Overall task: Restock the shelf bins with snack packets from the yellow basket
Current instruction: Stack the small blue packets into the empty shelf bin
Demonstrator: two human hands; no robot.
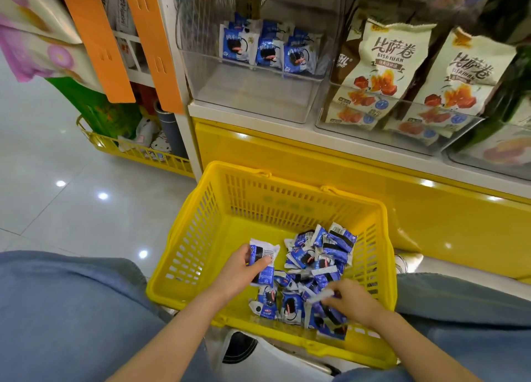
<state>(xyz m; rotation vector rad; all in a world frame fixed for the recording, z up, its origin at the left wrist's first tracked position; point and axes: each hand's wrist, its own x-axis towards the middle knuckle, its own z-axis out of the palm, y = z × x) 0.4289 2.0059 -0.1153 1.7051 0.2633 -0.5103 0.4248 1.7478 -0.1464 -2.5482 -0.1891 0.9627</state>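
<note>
Two grips inside yellow basket (201, 238): left hand (240, 269) clamps a blue cookie packet (263, 262), right hand (349, 298) pinches another's edge, likely gathering a handful for the bin (258, 100) above.

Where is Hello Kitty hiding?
In the head view, Hello Kitty is on the left, inside the yellow wire rack on the floor, next to the grey tube.

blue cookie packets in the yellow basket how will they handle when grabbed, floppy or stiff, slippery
Probably light: the left hand holds a blue cookie packet with thumb and fingers alone. Likely a bit slippery, since the wrappers shine. The crimped ends look floppy; the right hand pinches one.
</note>
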